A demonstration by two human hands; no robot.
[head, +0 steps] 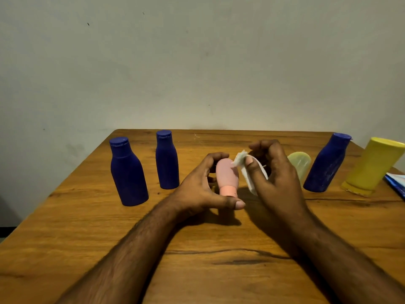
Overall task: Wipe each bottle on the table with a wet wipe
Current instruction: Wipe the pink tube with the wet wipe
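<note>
- Step in hand, as I read it: wiping the pink bottle [226, 173]. To do it well, turn the bottle in the left hand [202, 187] so the wet wipe [247, 170] covers every side, cap end included.
- Left fingers [215, 157] curl over the bottle's far end, thumb under the cap; bottle held cap toward the person, just above the desk [197, 260].
- Right hand [276, 172] pinches the wipe, thumb on top; its corner touches the bottle's upper right side.
- Blue bottles [128, 172] and yellow ones [372, 166] stand on either side.
</note>
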